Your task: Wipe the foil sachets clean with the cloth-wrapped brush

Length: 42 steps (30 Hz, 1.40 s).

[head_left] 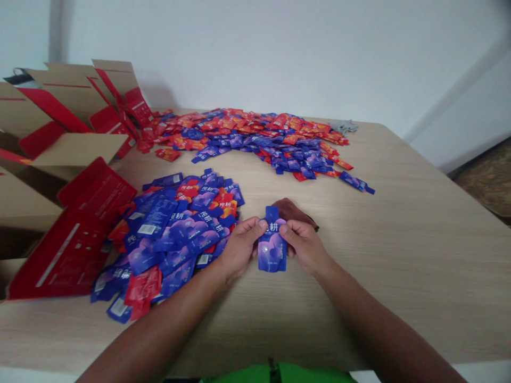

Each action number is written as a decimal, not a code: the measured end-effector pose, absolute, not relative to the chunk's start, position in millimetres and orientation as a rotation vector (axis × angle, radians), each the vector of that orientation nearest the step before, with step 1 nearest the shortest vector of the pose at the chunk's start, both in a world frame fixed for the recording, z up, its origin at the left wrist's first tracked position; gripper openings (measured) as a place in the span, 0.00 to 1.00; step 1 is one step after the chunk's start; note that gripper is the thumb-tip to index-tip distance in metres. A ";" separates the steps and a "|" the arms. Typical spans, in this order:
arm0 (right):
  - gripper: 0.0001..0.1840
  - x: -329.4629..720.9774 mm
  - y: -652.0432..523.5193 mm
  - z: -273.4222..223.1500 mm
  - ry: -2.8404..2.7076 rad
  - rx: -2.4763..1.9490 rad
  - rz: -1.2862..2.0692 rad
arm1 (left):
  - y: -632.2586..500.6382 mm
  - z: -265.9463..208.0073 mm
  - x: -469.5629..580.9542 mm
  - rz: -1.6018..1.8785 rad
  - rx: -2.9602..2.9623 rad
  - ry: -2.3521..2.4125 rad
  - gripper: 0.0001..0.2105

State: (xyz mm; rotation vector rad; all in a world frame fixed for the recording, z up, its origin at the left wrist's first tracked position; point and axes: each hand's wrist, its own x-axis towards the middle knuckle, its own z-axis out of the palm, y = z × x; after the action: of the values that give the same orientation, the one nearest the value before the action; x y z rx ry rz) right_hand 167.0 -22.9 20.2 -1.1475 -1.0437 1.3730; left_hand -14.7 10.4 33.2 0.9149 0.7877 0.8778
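Observation:
Between both hands, upright and facing me, is a blue-purple sachet (272, 247) with a narrow top tab and white lettering. Another sachet edge seems to show behind it at the lower right. My left hand (246, 238) pinches its left edge, thumb on the front. On the opposite edge my right hand (303, 242) grips it the same way. A dark reddish-brown packet (296, 211) lies on the table just behind the hands, partly covered by them. Left of my left hand spreads a pile of blue and red sachets (179, 234), printed with white characters or barcodes.
A long heap of red and blue sachets (255, 133) runs along the table's far side. One blue sachet (356, 182) lies at its right end, and a grey crumpled item (344, 126) sits behind. Open red-and-brown cardboard boxes (67, 244) crowd the left. The wooden table (399, 255) meets a white wall.

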 end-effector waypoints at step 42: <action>0.28 152.0 -24.4 14.7 -0.840 -1.063 1.269 | 15.5 24.5 -16.1 0.864 1.007 0.717 0.23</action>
State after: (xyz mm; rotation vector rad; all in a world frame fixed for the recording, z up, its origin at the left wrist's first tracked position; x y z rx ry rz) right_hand 152.0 -24.4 14.7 -1.0633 -0.8397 1.2687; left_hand -16.1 15.5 24.5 1.0068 0.7171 0.8642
